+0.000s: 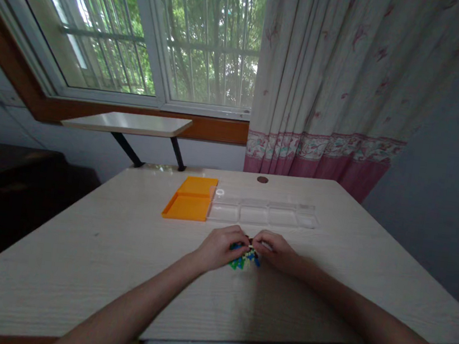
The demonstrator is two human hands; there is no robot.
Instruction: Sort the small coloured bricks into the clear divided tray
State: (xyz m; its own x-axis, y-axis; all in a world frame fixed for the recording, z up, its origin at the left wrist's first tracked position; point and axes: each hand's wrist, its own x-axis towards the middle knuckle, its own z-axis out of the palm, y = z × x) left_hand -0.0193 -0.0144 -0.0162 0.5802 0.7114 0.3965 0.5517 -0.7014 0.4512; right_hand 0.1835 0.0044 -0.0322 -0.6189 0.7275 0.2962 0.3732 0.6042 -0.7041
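Note:
Between my hands, above the light wooden table, is a small cluster of blue, green, cream and dark red plastic pieces. My left hand has its thumb and fingers closed on the cluster's left side, near the blue and green parts. My right hand pinches at its upper right, by the dark red and cream parts. Fingers cover much of the cluster, and the shape of the single pieces is too small to make out.
Beyond my hands lie an open orange plastic case and a clear compartment tray beside it. A round dark grommet sits near the table's back edge. A raised shelf stands at the back left, and a curtain hangs behind.

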